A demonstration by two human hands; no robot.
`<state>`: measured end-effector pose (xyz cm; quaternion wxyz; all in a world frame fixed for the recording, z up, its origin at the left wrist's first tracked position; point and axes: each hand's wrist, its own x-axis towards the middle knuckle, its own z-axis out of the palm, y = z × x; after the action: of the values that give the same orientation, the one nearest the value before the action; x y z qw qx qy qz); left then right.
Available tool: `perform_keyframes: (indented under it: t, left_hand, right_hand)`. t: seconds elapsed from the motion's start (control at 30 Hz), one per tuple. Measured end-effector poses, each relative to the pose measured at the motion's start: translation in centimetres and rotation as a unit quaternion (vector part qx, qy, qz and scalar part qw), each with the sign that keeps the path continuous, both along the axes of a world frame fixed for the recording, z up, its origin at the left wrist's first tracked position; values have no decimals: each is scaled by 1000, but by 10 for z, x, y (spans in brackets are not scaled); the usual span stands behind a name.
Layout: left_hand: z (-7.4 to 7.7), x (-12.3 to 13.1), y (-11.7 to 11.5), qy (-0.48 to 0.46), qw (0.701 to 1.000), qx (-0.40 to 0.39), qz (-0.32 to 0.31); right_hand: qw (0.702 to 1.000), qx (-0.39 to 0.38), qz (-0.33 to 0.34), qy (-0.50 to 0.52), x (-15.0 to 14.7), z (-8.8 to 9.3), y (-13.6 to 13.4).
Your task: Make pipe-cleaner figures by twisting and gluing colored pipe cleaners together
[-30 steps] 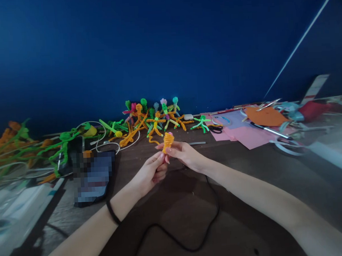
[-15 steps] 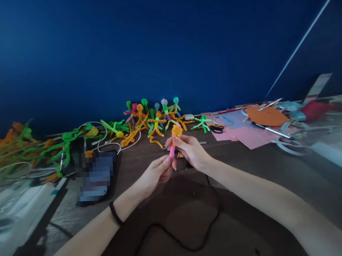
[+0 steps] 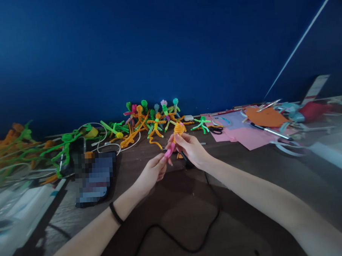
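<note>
A small pipe-cleaner figure (image 3: 179,129) with a coiled orange top and a pink lower part is held between both hands at the centre. My right hand (image 3: 190,148) pinches it just below the orange coil, thumb on the near side. The fingertips of my left hand (image 3: 154,169) are closed on the pink lower end (image 3: 168,153), down and to the left. The pink part slants between the two hands. Behind it, several coloured pipe-cleaner figures (image 3: 156,123) stand or lie near the blue wall.
A phone (image 3: 98,178) lies at the left, near white cables and green and orange pipe cleaners. Black scissors (image 3: 216,130), pink paper (image 3: 252,137) and orange paper (image 3: 267,117) lie at the right. A black cord (image 3: 190,251) curves across the front of the table.
My left hand has moved slightly left and up with the pink end. The orange top has shifted a little right, and the figure now tilts more.
</note>
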<state>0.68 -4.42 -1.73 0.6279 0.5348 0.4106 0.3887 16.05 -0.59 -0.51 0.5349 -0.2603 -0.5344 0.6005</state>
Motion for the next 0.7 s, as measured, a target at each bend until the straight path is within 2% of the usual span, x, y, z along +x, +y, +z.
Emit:
perform_keyframes:
  t: [0.17, 0.4, 0.7]
  left_hand:
    - [1, -3, 5, 17, 999, 21, 18]
    - [-10, -2, 5, 28, 997, 22, -67]
    - [-10, 0, 1, 95, 992, 56, -68]
  right_hand:
    - [999, -32, 27, 25, -2, 1, -1]
    - [996, -26, 29, 75, 1, 5, 0]
    - [997, -33, 45, 62, 3, 5, 2]
